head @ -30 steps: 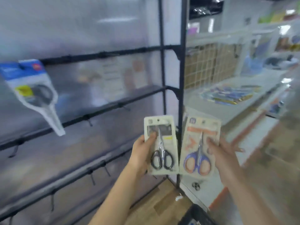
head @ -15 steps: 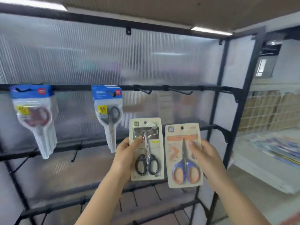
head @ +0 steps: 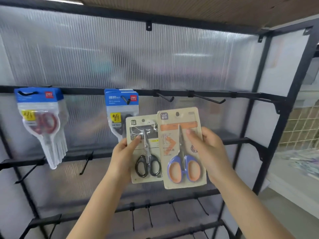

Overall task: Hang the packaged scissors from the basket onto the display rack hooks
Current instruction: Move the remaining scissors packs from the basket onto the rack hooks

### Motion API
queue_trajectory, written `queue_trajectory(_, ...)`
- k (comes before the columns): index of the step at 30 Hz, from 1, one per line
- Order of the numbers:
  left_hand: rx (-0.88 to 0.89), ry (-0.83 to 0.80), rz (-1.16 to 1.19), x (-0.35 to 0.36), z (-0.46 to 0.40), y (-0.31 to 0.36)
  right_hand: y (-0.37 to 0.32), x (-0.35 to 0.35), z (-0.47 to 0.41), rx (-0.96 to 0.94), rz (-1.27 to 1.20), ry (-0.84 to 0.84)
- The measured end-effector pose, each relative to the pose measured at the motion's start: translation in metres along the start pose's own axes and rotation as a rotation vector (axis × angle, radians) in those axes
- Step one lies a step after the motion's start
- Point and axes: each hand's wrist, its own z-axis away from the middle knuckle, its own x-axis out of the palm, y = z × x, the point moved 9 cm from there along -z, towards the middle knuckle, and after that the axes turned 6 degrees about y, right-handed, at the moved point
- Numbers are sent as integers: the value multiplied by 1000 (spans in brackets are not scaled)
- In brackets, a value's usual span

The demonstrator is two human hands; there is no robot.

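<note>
rack: black metal display rack (head: 264, 94) with a ribbed translucent plastic back, two blue-topped scissor packs (head: 40, 121) (head: 120, 109) hanging on the top rail, bare black wire hooks (head: 165, 97) just right of them
left hand (head: 123, 152): raised, thumb pinching the beige card with black-handled scissors (head: 145, 149)
right hand (head: 208, 149): thumb pinching the beige card with blue-and-orange-handled scissors (head: 183, 149), overlapping the other card's edge, both below the bare hooks

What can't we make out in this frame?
- Basket: outside the head view, cut off below.
- Black-handled pack: right edge hidden behind the orange pack.
- Hanging blue-header pack: lower part hidden by the left hand and black-handled pack.
- Card print: too blurred to read.
</note>
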Motion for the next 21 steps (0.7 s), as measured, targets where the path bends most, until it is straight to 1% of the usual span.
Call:
queue_trajectory(3, 37, 12, -3, -7, 7, 13, -18, 7, -10, -42, -33, -9)
queue_trajectory(7, 67, 69, -17, -26, 13, 22, -27, 16, -21, -68, -72, -15)
queue_trajectory(12, 86, 106, 1, -39, 19, 25, -21, 24, -26, -45, -129, -44)
queue_trajectory(21, 95, 143, -23, -45, 24, 22, -3, 33, -42, -14, -122, -95)
